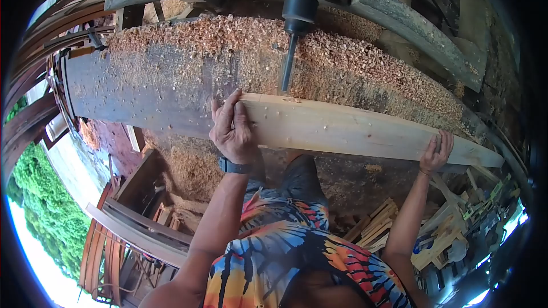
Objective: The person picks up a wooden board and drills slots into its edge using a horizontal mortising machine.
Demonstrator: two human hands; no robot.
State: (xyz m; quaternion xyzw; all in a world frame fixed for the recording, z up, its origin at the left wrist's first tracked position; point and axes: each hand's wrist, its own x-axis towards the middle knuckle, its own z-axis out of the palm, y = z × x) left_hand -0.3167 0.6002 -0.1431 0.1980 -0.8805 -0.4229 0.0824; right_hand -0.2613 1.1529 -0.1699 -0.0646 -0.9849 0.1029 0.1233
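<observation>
A long pale wooden board (342, 128) lies along the front of a shaving-covered worktable (137, 88). My left hand (234, 134) grips the board's left end, its fingers curled over the corner. Farther right, my right hand (436, 151) is closed on the near edge, fingertips on the top face. A drill bit (289, 63) in a dark chuck (300, 8) hangs down just beyond the far edge, close to the left end. Beside the bit tip, a small notch or hole with chips shows in that edge. Whether the bit touches the wood, I cannot tell.
Wood shavings (365, 60) are heaped along the back of the worktable. Behind it runs a heavy wooden beam (416, 28). Offcuts (445, 239) are piled at lower right, and a wooden frame (142, 211) stands at lower left. A clamp (94, 40) sits at the table's left end.
</observation>
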